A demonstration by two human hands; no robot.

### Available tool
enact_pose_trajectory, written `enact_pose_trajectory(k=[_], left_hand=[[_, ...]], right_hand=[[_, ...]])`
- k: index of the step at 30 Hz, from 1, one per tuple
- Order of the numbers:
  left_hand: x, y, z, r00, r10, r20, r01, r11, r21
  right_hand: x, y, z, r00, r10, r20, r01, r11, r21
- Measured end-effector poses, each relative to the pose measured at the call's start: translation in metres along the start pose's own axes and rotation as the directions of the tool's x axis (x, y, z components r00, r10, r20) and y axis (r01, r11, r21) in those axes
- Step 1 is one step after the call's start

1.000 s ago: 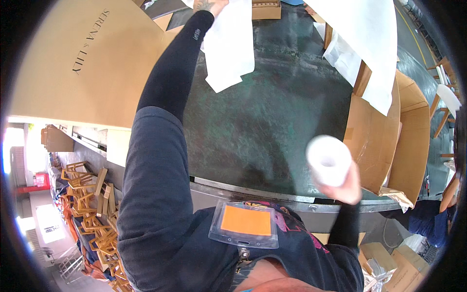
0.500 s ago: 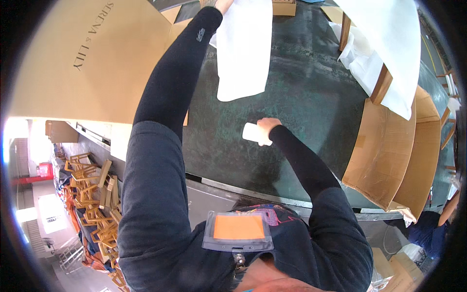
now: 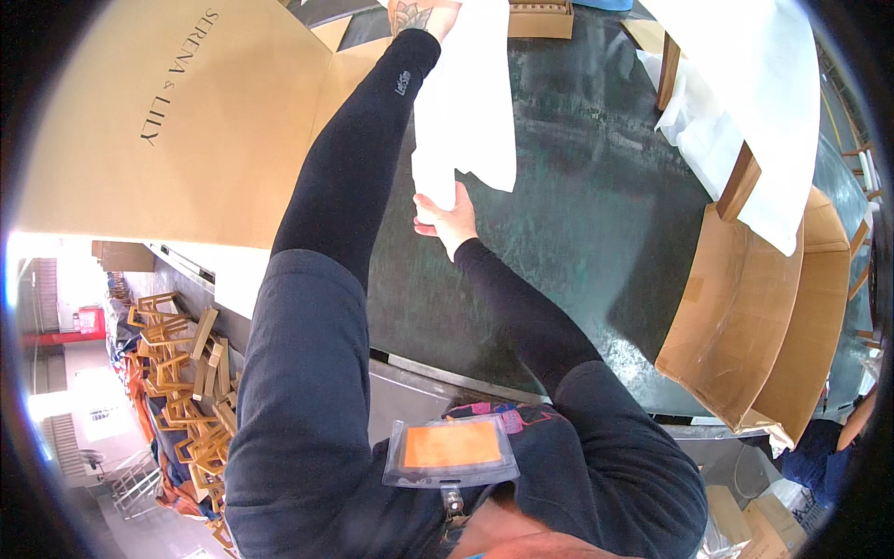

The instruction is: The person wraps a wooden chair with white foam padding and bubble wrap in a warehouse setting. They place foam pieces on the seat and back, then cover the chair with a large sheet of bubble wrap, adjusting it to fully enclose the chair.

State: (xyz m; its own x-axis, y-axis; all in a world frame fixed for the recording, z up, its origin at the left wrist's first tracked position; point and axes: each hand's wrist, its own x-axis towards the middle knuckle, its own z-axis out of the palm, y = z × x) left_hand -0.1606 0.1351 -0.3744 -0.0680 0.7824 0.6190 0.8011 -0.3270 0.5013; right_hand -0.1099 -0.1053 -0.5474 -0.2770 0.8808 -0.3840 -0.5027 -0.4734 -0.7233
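White sheet hangs lengthwise over the dark green tabletop, out in front of the person, its top running past the upper edge of the view. Closest of all is a clear badge holder with an orange card on the person's chest. Past it, the right hand reaches up over the table, thumb and fingers curled round a white roll at the sheet's lower left part; white lies against white there, so the roll may be a gathered end of the sheet itself. Farther out, the left hand is at the sheet's upper part, cut off by the edge, and I cannot tell whether its fingers are closed. Beside the left arm stands a large brown carton. On the right an open carton lies near wooden legs, partly covered by white wrapping. Beyond the sheet, by the top edge, sits a small cardboard box. Off to the left, wooden frames are piled together, and at the far right shows a co-worker's dark clothing.
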Motion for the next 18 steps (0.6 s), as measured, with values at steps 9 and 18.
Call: enact_pose_trajectory(k=[9,18], left_hand=[[-0.007,-0.014,-0.004,0.998,0.031,-0.062,-0.03,0.999,0.013],[-0.019,-0.008,-0.004,0.995,0.075,-0.062,-0.076,0.997,-0.01]], right_hand=[[0.035,0.011,0.003,0.97,-0.238,0.048,0.231,0.966,0.119],[0.052,0.002,-0.005,0.958,-0.213,0.191,0.141,0.932,0.333]])
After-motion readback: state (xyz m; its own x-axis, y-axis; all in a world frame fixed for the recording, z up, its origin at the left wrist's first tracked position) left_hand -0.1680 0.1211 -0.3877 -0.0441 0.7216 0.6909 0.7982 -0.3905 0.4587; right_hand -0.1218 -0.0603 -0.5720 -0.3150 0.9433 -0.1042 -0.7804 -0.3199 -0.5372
